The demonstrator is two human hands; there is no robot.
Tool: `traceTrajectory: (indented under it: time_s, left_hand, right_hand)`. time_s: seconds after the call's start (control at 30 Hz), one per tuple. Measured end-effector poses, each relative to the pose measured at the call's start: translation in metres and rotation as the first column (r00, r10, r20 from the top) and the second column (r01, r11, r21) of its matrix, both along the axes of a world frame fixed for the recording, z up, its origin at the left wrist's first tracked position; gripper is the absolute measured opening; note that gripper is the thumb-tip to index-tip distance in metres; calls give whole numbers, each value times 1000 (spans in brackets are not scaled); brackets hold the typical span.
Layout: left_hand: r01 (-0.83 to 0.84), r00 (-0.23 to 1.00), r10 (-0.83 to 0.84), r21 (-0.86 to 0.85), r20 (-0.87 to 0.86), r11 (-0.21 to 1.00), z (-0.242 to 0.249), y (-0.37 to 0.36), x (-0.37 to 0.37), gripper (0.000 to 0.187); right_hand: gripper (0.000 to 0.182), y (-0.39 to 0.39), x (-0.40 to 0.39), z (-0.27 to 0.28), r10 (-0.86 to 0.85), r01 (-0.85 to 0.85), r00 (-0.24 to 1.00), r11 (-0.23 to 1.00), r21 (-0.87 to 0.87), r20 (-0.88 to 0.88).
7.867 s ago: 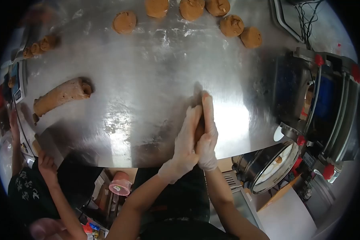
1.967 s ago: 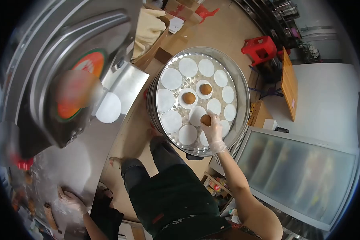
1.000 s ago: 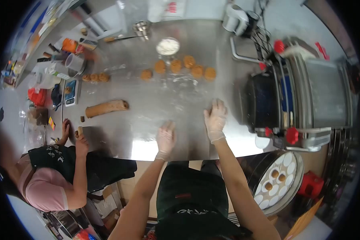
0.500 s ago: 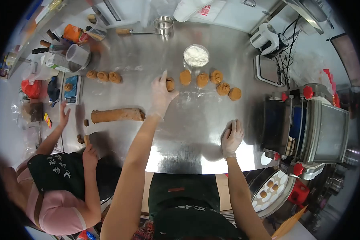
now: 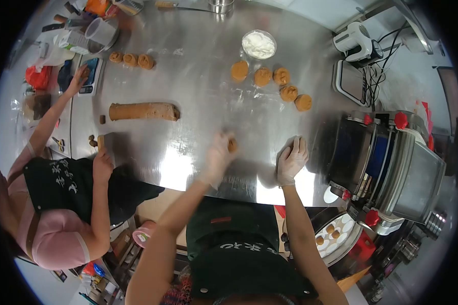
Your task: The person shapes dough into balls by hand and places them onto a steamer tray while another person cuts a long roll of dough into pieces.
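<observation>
My left hand (image 5: 219, 155), in a clear glove and blurred by motion, has its fingers around a brown dough piece (image 5: 232, 145) low over the steel table near its front edge. My right hand (image 5: 292, 158), also gloved, rests on the table to the right, fingers extended and holding nothing. Beyond both hands lie several round brown dough pieces (image 5: 262, 77) beside a clear bowl of white powder (image 5: 259, 44). A thick brown dough log (image 5: 143, 111) lies to the left of my left hand.
At the left, a co-worker's hand (image 5: 78, 79) is over a scale (image 5: 89, 87); the other grips a wooden-handled tool (image 5: 101, 142). More dough pieces (image 5: 131, 59) sit at the back left. A machine with red knobs (image 5: 387, 157) stands at the right, above a tray (image 5: 341, 247).
My left hand has drawn the dough piece back toward the table's front edge. The co-worker's hand has reached onto the scale. My view has shifted, and my right hand stays on the table.
</observation>
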State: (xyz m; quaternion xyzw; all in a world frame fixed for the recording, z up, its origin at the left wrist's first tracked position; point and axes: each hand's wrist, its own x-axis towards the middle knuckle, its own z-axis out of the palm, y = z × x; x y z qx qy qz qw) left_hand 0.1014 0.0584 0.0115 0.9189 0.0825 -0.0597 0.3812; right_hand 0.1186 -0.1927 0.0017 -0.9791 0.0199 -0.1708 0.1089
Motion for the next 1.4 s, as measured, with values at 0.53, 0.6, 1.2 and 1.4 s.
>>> traceTrajectory:
  time_s: [0.53,0.6,1.2,1.4]
  left_hand:
    - [-475,879,432,-315,-200,821,32,-2,-107,67]
    - [-508,861,465,-351,-205,787,33,0,-102,60]
    - [-497,857,494,-486,-145,719,5,14,-93,30]
    - [-145,988,144,-24,-54,989,20,-9,-43,32]
  right_hand:
    - [22,151,-24,16,200,-186,956,979,81,-215]
    - [21,151,-20,9,211,-214,961,977,0,-178]
    - [24,150,13,-2,334,-280,912,931,234,-239]
    - [28,142,28,-10,331,-311,922,942,124,-203]
